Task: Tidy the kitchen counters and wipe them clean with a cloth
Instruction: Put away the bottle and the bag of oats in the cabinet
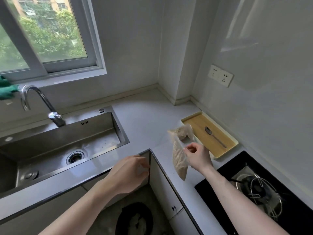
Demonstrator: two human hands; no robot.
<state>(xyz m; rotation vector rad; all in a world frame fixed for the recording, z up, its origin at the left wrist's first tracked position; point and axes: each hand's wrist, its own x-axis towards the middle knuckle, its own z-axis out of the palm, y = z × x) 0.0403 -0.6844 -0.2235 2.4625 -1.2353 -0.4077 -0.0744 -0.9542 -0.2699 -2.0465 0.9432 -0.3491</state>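
My right hand [198, 156] pinches the top edge of a clear plastic bag [179, 158] filled with pale beige grains, which hangs just above the white counter [145, 119]. A second crumpled part of the bag [183, 134] rests on the counter beside a yellow tray [234, 145]. My left hand [130, 172] hovers at the counter's inner corner, fingers curled around something small and clear that I cannot make out. A green cloth [6, 90] lies on the window sill at far left.
A metal spoon [214, 136] lies in the yellow tray. A steel sink [59, 145] with a curved tap [39, 104] fills the left. A black gas hob [259, 189] sits at lower right. A black-lined bin [135, 219] stands on the floor below. Wall sockets [220, 75] are mounted above the tray.
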